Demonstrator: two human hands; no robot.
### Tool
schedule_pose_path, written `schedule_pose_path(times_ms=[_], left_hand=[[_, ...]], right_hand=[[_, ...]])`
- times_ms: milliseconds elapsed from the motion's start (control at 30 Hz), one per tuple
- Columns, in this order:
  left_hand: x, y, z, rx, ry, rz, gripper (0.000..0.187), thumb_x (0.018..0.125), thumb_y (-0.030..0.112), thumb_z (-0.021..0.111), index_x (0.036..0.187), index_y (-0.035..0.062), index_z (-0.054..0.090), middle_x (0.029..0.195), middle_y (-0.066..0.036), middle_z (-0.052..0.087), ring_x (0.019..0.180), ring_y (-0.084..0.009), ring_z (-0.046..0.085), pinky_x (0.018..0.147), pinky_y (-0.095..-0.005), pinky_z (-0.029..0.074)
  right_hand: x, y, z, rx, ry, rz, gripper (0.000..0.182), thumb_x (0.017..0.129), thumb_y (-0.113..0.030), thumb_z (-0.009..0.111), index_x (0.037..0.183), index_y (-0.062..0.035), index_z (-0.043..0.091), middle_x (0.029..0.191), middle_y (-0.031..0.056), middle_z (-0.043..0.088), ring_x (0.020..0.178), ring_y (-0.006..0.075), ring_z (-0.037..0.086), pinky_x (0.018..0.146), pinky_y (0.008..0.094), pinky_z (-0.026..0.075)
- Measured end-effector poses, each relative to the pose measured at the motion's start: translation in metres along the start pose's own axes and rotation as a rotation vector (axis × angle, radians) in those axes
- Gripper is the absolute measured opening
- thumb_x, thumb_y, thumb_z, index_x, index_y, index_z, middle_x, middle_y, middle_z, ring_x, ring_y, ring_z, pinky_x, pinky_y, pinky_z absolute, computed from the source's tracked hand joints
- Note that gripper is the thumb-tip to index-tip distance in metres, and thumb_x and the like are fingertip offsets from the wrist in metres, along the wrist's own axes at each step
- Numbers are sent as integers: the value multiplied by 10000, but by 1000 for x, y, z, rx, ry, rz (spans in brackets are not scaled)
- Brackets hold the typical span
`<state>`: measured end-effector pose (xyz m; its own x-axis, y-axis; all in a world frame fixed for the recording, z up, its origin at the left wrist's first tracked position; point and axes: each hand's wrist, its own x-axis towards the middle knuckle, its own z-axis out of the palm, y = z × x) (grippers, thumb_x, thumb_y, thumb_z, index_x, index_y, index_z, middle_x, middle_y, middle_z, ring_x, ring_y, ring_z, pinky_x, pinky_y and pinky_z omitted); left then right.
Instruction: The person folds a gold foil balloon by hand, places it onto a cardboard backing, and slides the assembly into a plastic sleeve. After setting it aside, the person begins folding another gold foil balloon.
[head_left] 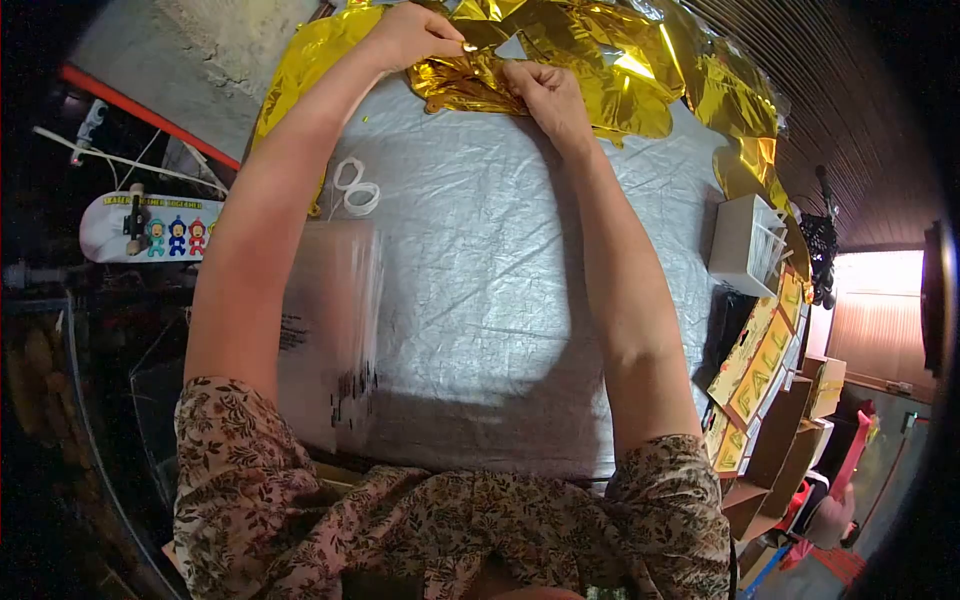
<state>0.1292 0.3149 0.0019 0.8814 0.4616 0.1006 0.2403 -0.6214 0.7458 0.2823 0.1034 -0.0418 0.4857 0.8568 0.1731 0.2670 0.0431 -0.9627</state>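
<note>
Gold foil sheeting (640,100) lies crumpled across the far side of a table with a silver-grey cover (470,250). My left hand (412,38) is over the foil at the top, its thumb and fingertips pinched together around a small whitish thing too small to name. Just to its right, my right hand (548,98) has its fingers closed on the edge of the gold foil. Between the two hands the foil is bunched, and a small pale triangle (511,48) shows above my right hand.
Rolls of white ribbon or cord (360,198) and clear plastic bags (330,330) lie on the left. At the right edge stand a white plastic holder (745,245) and yellow lettered boxes (765,360). A skateboard deck (150,228) is beyond the left side.
</note>
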Motion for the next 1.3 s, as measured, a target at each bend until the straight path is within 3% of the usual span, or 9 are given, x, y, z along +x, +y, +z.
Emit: schedule_pose_path(times_ms=[267,333,633,700,767,900,967,1233,1300], left_hand=[[5,7,-3,-120,-94,-128,247,816,193,820,995,25,789,934,-42,766,871,-115,681,826,-263,533],[3,15,-4,-144,-134,-163,255,805,210,825,981,28,790,937,-40,766,876,-112,677,832,-263,529],[-5,26,5,-64,-69,-273,339,814,339,802,1010,62,804,1038,-42,752,988,-139,646,879,-289,491],[-3,27,9,-65,-23,-252,352,826,377,818,998,70,806,988,-26,752,937,-116,640,849,-279,490],[-2,24,14,-51,-40,-175,360,837,397,817,988,71,805,953,-14,750,901,-102,635,830,-275,488],[-5,20,20,-81,-25,-52,375,860,430,813,949,66,799,853,24,735,806,-66,610,770,-261,481],[-8,22,21,-63,-11,-24,365,861,418,814,938,62,795,846,21,733,801,-65,609,765,-262,483],[-20,28,18,19,-17,83,302,881,342,803,926,45,777,836,-1,730,789,-70,623,734,-256,494],[-24,22,23,-61,105,162,360,857,399,802,887,41,780,778,-58,733,685,-155,630,670,-316,506]], right_hand=[[2,-3,10,223,-88,98,295,803,-290,875,922,-27,813,767,-15,730,680,60,610,673,233,511],[3,-6,12,0,-51,130,348,765,-334,903,920,-35,813,750,-10,718,656,64,598,645,242,504],[6,-1,35,69,40,80,383,799,-391,850,876,-19,803,658,-18,668,606,73,565,624,276,501],[5,-7,35,90,56,126,373,808,-378,839,874,-13,799,652,-19,665,604,73,564,624,275,501],[1,-16,30,-91,8,148,280,871,-228,838,988,22,795,870,51,754,732,94,663,692,243,544],[4,-4,33,10,0,115,246,866,-202,836,955,24,795,820,38,736,699,88,640,657,240,523],[6,1,34,98,22,101,206,788,-213,850,858,-24,807,661,-22,660,593,64,540,590,267,470],[1,-14,28,165,59,132,80,818,-86,785,814,-6,787,709,-34,666,617,58,538,575,241,434],[1,-18,28,219,51,147,72,825,-66,767,817,3,784,728,-24,680,627,62,551,584,241,445]])
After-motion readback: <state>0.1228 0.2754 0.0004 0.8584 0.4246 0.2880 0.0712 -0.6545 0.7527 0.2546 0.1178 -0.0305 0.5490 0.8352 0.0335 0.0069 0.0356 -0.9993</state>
